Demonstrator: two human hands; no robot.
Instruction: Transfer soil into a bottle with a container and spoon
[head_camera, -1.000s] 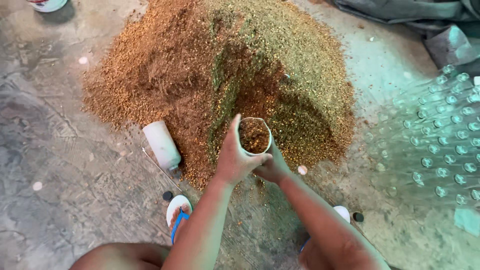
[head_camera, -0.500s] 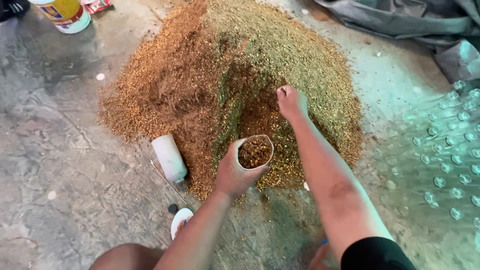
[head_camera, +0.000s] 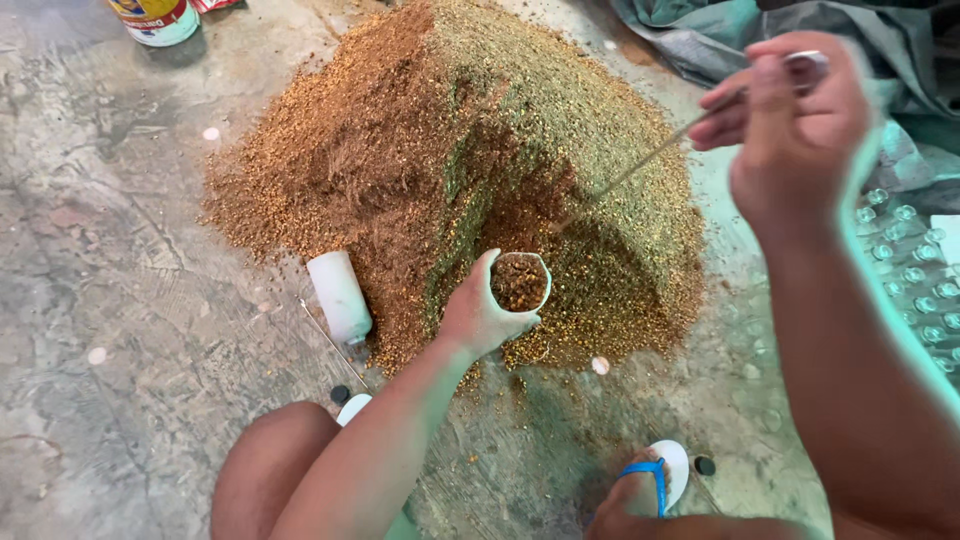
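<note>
We are wrapping our left hand (head_camera: 478, 318) around a small, light cup (head_camera: 520, 283) of loose grain at the grain heap's (head_camera: 450, 160) near edge, gripping its thin, likely squashable wall, while our right hand (head_camera: 790, 130) is pinching a stiff, slender rod (head_camera: 640, 165).

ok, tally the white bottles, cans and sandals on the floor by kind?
White bottles: 2 — one in the left hand, filled bottle; lying bottle.
Cans: 1 — can.
Sandals: 2 — left sandal, right sandal.
Total: 5

A white bottle (head_camera: 340, 296) lies beside a can (head_camera: 156, 20).
</note>
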